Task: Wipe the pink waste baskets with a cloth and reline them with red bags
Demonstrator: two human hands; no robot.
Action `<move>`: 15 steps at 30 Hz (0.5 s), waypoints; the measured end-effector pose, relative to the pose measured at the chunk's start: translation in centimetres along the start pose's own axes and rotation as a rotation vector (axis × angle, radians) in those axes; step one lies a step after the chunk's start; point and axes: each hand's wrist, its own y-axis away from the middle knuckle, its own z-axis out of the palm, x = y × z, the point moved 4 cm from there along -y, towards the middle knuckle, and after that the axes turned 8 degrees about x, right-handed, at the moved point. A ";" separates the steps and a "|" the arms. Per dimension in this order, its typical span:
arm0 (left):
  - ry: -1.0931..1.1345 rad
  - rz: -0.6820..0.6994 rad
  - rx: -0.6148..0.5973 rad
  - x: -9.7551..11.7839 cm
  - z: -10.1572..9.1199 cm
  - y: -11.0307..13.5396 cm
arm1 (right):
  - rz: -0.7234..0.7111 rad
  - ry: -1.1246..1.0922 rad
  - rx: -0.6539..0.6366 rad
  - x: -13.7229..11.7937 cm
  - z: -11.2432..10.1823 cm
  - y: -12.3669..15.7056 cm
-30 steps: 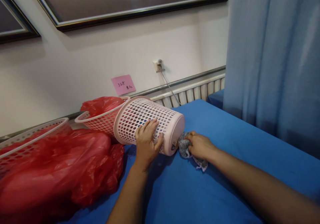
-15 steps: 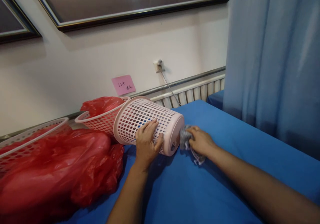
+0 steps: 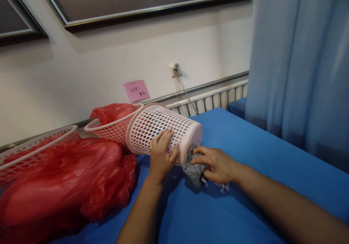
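Observation:
A pale pink perforated wastebasket (image 3: 166,131) lies on its side, its base facing right and its rim toward the left. Curved over its near side, my left hand (image 3: 161,155) grips it, with fingers and thumb spread apart. My right hand (image 3: 214,164) is closed on a grey cleaning cloth (image 3: 195,169) with light, frayed ends. This cloth presses against the lower edge of the wastebasket's base and covers part of it. The basket's inside is mostly hidden, though its holes show some red and blue behind.
A blue-covered bed (image 3: 218,207) lies beneath. Red plastic bags (image 3: 65,175) spread at left beside a second pink basket (image 3: 114,127) and another basket (image 3: 40,147). Behind are a plugged-in socket (image 3: 174,70), a radiator (image 3: 215,99) and a pink note (image 3: 136,90). A blue curtain (image 3: 297,73) hangs at right.
My right hand has moved the cloth down and toward me, from the face of the base to its lower edge. My left hand stays on the wastebasket.

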 end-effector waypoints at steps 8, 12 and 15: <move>0.012 0.008 0.005 0.1 0.0 0.1 | 0.035 0.145 -0.110 0.5 1.0 0.1; 0.007 0.004 0.012 0.1 0.0 0.1 | 0.425 0.315 -0.215 3.8 1.8 0.5; 0.011 0.008 0.011 0.1 0.0 0.1 | 0.695 0.384 -0.016 7.0 0.4 0.7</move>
